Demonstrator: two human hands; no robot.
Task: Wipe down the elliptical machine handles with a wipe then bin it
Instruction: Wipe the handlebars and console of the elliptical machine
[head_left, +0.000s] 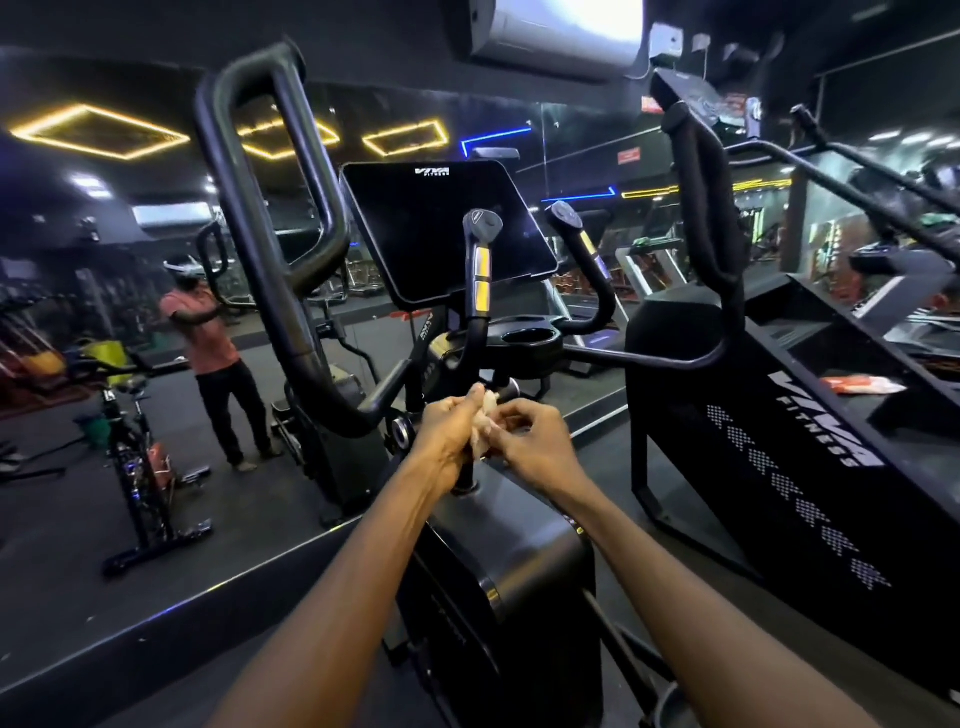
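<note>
I stand at a black elliptical machine. A crumpled white wipe (485, 423) sits between my two hands at chest height, in front of the machine's centre column. My left hand (451, 432) grips it from the left with curled fingers. My right hand (535, 441) pinches it from the right. The long looped left handle (270, 223) rises at upper left. The padded right handle (709, 208) rises at upper right. Two short inner grips, the left inner grip (480, 270) and the right inner grip (584, 260), flank the dark console screen (447, 228).
A mirror wall ahead reflects a person in a pink shirt (208, 338) and a spin bike (135, 457). A black stair machine (779, 441) stands close on the right, with a red-white packet (862, 384) on its step. A cup holder (530, 340) sits below the console.
</note>
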